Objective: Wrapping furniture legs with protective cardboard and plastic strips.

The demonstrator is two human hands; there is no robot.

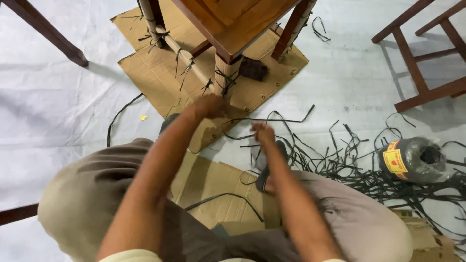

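The wooden chair stands on a sheet of flattened cardboard spread over the white floor; its nearest leg, wrapped in pale paper and tied with dark straps, rises upright toward the seat; a wrapped rung runs from that leg up and to the left, its long axis slanting. The left hand is closed in a fist just below that leg, at its foot; whether it grips a strap I cannot tell, for it is blurred. The right hand is also curled shut, lower and to the right of the leg, and a thin black strap runs from it out to the right, lying nearly level; a loose heap of black straps lies farther right of the chair; beside the heap rests a dark roll in clear film, lying on its side, with a yellow and red label on its left end; more chair legs stand at upper right.
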